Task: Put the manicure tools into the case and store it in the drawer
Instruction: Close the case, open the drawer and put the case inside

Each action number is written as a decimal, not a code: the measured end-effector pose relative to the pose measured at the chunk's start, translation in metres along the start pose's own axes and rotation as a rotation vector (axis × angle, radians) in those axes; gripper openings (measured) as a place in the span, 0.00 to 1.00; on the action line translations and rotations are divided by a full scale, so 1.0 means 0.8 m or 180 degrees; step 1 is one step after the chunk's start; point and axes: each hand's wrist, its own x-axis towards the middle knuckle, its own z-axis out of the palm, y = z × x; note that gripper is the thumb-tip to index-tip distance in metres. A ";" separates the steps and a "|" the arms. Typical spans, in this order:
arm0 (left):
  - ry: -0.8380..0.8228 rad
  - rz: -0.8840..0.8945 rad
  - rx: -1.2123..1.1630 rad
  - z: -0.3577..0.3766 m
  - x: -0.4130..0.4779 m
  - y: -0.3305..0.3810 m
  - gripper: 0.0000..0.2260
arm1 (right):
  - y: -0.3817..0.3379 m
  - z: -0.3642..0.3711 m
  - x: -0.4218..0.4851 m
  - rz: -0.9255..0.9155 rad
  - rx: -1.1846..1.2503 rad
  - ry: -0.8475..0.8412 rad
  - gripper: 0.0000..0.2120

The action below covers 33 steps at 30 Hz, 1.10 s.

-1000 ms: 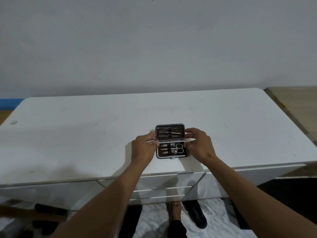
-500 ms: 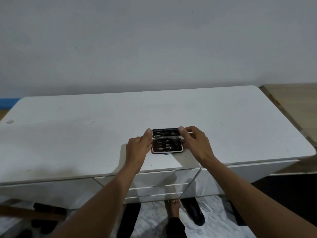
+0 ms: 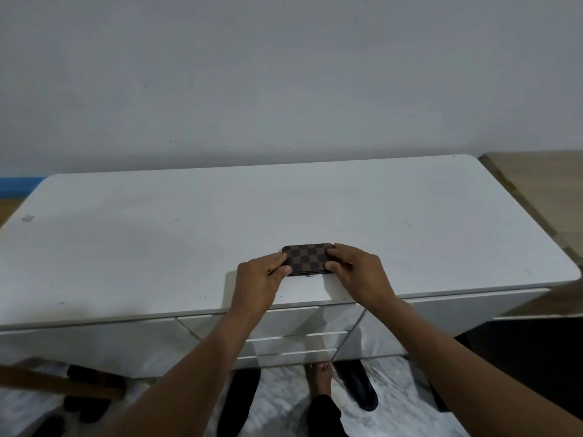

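Observation:
The manicure case (image 3: 307, 258) lies closed on the white desk top (image 3: 157, 241), near the front edge, its brown checkered lid facing up. No tools are visible; the inside is hidden. My left hand (image 3: 260, 280) grips the case's left end with thumb and fingers. My right hand (image 3: 356, 275) holds its right end, fingers resting on the lid. Below the desk edge sits a stack of shut white drawers (image 3: 299, 335).
A white wall stands behind the desk. A wooden surface (image 3: 536, 190) lies to the right. Under the desk I see a bare foot (image 3: 321, 378), dark slippers (image 3: 359, 386) on marble floor, and a wooden bar (image 3: 47, 381) at lower left.
The case's lid went from open, with tools showing inside, to folded down and shut. Both hands stayed on the case's ends.

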 end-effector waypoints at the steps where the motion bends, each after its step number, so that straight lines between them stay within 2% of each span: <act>1: 0.0013 0.0065 0.0101 0.000 0.001 0.000 0.13 | -0.001 0.000 0.000 -0.0031 -0.0066 -0.0020 0.14; 6: -0.0083 0.0448 0.0812 0.005 0.007 -0.004 0.11 | -0.007 0.006 0.005 -0.0012 -0.0264 -0.0048 0.12; 12: -0.0141 0.0514 0.1109 0.012 0.016 0.000 0.08 | -0.008 0.014 0.012 0.0157 -0.0333 0.0001 0.11; 14: -0.0184 0.0389 0.1060 0.010 0.018 0.005 0.10 | -0.011 0.009 0.013 0.0165 -0.0256 -0.0025 0.13; 17: -0.0199 0.0372 0.1062 0.004 0.009 0.010 0.17 | -0.014 0.006 0.000 0.0009 -0.0288 0.0011 0.18; 18: -0.0111 0.0488 0.1064 0.001 -0.002 0.009 0.18 | -0.013 0.008 -0.011 -0.0114 -0.0389 0.0097 0.18; 21: 0.0254 0.1291 0.1151 0.000 -0.056 -0.006 0.15 | 0.002 0.028 -0.064 -0.0684 -0.0828 0.0470 0.13; 24: 0.0142 0.1614 0.1366 0.006 -0.109 -0.042 0.12 | 0.028 0.058 -0.108 -0.0823 -0.1079 0.0447 0.09; 26: 0.0006 0.1431 0.1589 0.009 -0.127 -0.067 0.13 | 0.043 0.076 -0.119 -0.0585 -0.1204 0.0090 0.14; 28: -0.0109 0.1142 0.1845 0.008 -0.132 -0.083 0.17 | 0.050 0.085 -0.118 -0.0392 -0.1237 -0.0057 0.20; 33: -0.0513 0.0798 0.2508 0.003 -0.125 -0.095 0.27 | 0.051 0.099 -0.109 -0.0535 -0.1417 -0.0178 0.27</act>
